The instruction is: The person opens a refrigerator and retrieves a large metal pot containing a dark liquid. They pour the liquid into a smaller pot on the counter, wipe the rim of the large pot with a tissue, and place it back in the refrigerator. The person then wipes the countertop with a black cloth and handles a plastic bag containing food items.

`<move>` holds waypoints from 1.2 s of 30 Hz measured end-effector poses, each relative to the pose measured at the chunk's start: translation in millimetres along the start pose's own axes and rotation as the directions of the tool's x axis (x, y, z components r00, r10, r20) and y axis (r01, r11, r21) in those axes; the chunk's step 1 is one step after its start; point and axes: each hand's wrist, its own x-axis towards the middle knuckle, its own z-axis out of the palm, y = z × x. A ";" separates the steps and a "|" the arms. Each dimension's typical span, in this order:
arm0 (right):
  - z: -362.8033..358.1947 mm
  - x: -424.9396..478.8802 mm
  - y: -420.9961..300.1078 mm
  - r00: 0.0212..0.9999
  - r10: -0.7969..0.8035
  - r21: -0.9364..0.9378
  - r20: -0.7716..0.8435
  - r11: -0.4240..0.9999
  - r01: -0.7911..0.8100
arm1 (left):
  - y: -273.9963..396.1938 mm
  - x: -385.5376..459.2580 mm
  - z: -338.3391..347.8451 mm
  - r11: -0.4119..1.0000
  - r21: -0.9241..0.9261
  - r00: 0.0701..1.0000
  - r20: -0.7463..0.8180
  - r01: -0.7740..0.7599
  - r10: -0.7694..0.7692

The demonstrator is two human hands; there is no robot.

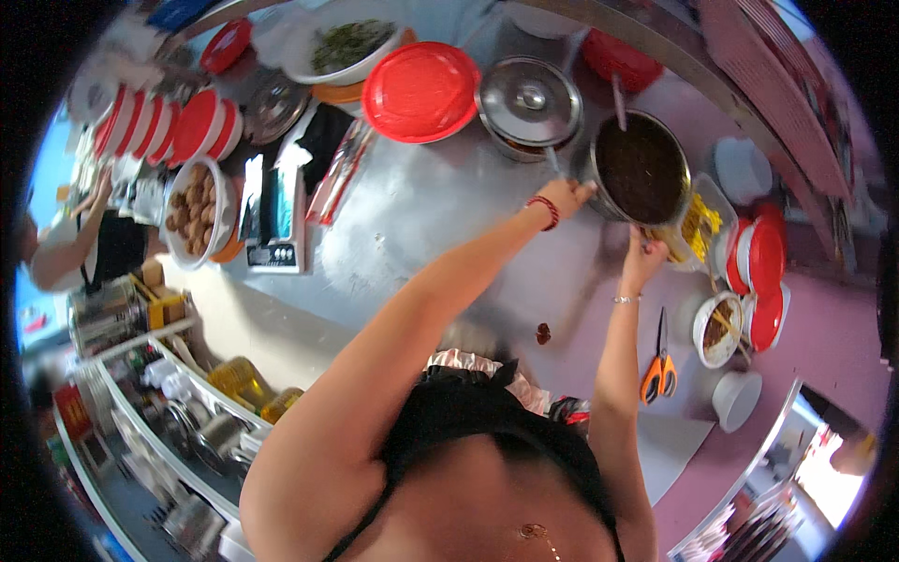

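Note:
A deep metal pot [605, 190] of dark liquid or sauce stands at the far right of the metal table, with a utensil handle [618, 102] sticking up from it. My left hand [567, 198], wearing a red bracelet, grips the pot's near left side. At its near edge, my right hand [645, 258] holds the same pot, fingers partly hidden beneath the rim. Left of it is a lidded metal pot [530, 98] with a handle poking out. A clear container of yellow food [699, 228] sits just right of my right hand.
Orange-handled scissors [659, 376] lie near my right forearm, beside a white bowl of brown paste [718, 330]. A red-lidded tub [421, 91], a kitchen scale [274, 256] and a bowl of brown balls [193, 211] stand leftward. Another person [77, 246] is at far left.

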 end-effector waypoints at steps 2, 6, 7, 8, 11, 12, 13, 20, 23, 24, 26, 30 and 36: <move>-3.9 -17.1 3.8 0.994 0.101 0.171 0.039 0.980 -0.107 | -7.7 -30.8 -9.5 0.981 0.001 0.976 0.110 -0.192 0.190; -5.6 -66.9 5.7 0.980 0.015 0.210 0.200 0.976 -0.058 | -36.7 -118.4 -53.1 0.951 -0.266 0.958 0.191 -0.159 0.214; -7.4 -81.7 -11.8 0.958 0.110 0.268 0.265 0.946 -0.182 | -49.3 -140.7 -65.8 0.947 -0.287 0.973 0.134 -0.145 0.190; -9.3 -102.3 -29.8 0.921 0.200 0.310 0.334 0.899 -0.308 | -67.6 -162.8 -79.1 0.965 -0.237 0.993 0.017 -0.112 0.120; -4.1 -145.0 -73.9 0.868 0.293 0.316 0.401 0.845 -0.432 | -98.9 -206.6 -136.2 0.973 -0.212 0.939 -0.309 0.087 -0.151; -4.4 -156.3 -83.2 0.863 0.299 0.300 0.407 0.849 -0.435 | -129.2 -204.5 -153.0 0.950 -0.297 0.874 -0.430 0.099 -0.226; -4.6 -163.3 -90.5 0.849 0.309 0.300 0.429 0.838 -0.456 | -116.3 -204.3 -191.4 0.991 -0.059 0.823 -0.552 0.119 -0.132; 3.8 -179.4 -145.5 0.844 0.162 0.432 0.511 0.800 -0.416 | -162.6 -113.0 -321.1 0.797 0.386 0.646 -0.763 0.464 -0.007; -14.2 -183.9 -145.3 0.882 0.162 0.424 0.443 0.829 -0.365 | -215.0 -81.2 -348.0 0.791 0.354 0.746 -0.640 0.500 -0.185; -22.6 -187.3 -140.3 0.893 0.203 0.409 0.402 0.832 -0.374 | -204.4 -79.0 -346.2 0.854 0.361 0.746 -0.664 0.375 -0.047; -38.3 -200.4 -134.5 0.898 0.270 0.395 0.347 0.827 -0.400 | -166.1 -96.5 -360.7 0.914 0.377 0.656 -0.730 0.153 0.192; -56.8 -224.7 -123.0 0.897 0.314 0.408 0.313 0.808 -0.425 | -124.9 -144.4 -409.1 0.835 0.454 0.359 -0.757 -0.311 0.546; -54.2 -235.2 -121.1 0.883 0.278 0.405 0.378 0.808 -0.427 | -22.7 -250.0 -356.9 0.684 0.687 0.607 -0.441 -0.246 0.661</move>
